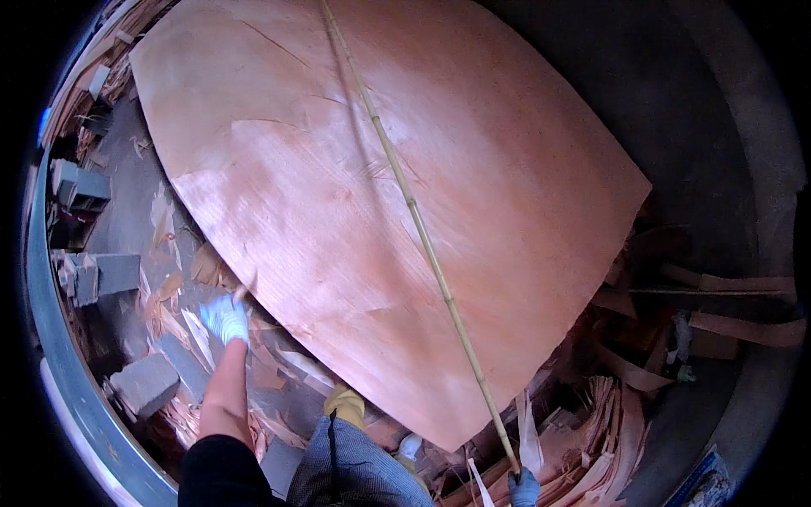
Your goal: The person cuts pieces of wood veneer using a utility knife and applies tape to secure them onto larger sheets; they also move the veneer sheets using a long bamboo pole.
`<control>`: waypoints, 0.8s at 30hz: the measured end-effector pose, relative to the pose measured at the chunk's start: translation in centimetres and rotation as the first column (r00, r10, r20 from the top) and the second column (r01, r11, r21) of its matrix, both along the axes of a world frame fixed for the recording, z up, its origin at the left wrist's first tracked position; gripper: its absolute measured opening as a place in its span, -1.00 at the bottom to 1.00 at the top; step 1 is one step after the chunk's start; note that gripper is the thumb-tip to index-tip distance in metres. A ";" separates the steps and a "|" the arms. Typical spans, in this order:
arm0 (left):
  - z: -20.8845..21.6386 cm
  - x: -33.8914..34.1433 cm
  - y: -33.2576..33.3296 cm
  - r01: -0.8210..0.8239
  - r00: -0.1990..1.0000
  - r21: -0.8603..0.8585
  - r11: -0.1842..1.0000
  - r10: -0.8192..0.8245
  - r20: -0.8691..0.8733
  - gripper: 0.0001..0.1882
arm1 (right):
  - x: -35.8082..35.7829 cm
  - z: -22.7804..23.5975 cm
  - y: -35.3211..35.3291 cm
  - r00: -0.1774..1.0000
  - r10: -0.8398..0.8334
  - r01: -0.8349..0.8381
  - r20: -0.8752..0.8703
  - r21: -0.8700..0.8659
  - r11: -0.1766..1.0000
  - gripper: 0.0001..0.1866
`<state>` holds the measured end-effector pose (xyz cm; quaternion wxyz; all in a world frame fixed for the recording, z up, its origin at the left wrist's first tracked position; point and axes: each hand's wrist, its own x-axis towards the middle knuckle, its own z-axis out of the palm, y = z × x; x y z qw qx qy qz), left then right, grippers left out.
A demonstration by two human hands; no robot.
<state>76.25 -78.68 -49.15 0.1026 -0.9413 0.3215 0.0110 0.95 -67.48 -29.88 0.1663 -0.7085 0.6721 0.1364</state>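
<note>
A long bamboo pole point(411, 203) slants across a broad reddish wood veneer sheet point(507, 203). My right hand point(524, 488), in a grey-blue glove, is closed round the pole's near end at the lower edge. My left hand point(226, 318), in a pale glove, is beside the sheet's left edge. Its fingers are blurred, and a small brownish bit at their tips cannot be told as finger or veneer scrap. The sheet has creases and overlapping layers on its left part, and its near corner points down between my legs and the pole.
Concrete blocks point(145, 384) stand on the left among torn veneer scraps point(169, 287). A curved metal rail point(63, 363) runs along the left rim. More veneer strips point(612, 431) are heaped at lower right. My yellow shoe point(345, 404) is beside the sheet's edge.
</note>
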 end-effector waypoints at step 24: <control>-11.9 -73.5 17.3 -0.516 -0.415 0.656 -0.550 -0.510 -0.754 -0.30 | -12.0 -9.3 -3.4 0.810 -0.278 0.015 0.516 0.456 0.890 -0.86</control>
